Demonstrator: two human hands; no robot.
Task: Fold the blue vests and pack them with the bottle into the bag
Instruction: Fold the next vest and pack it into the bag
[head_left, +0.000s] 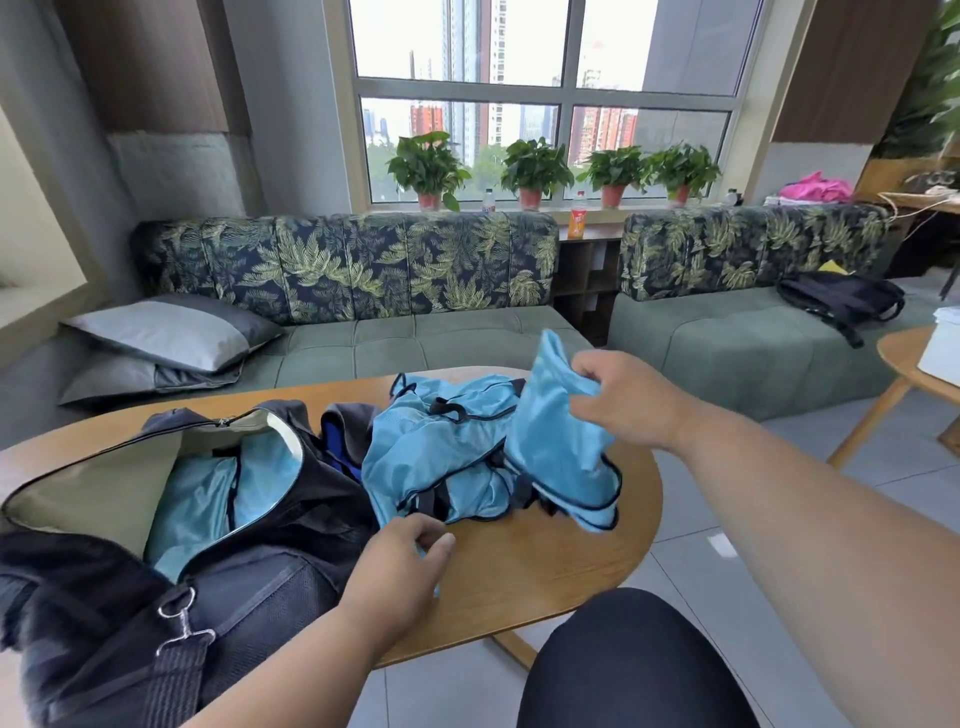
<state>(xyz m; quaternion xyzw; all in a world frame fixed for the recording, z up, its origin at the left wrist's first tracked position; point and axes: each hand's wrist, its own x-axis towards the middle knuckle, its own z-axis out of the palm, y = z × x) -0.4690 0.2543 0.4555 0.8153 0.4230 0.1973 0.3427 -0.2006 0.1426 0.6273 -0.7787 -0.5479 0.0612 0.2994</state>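
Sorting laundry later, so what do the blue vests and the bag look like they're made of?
Blue vests: thin, slightly shiny synthetic, probably polyester; they crumple softly, with black trim. Bag: dark woven fabric, likely nylon, with a mesh panel and pale lining.

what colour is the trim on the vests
Black trim on the light blue vests, clearest in the head view.

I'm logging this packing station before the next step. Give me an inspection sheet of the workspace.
Surface: oval wooden table.
Job's things: black duffel bag unzipped, blue fabric inside; pile of blue vests unfolded on the table; no bottle on the table.
Clutter: nothing seen.
Grippers: left hand pinches a vest edge; right hand grips a lifted vest.
Cables: nothing seen.
Surroundings: leaf-print sofa, potted plants, orange drink bottle on the shelf behind the sofas.
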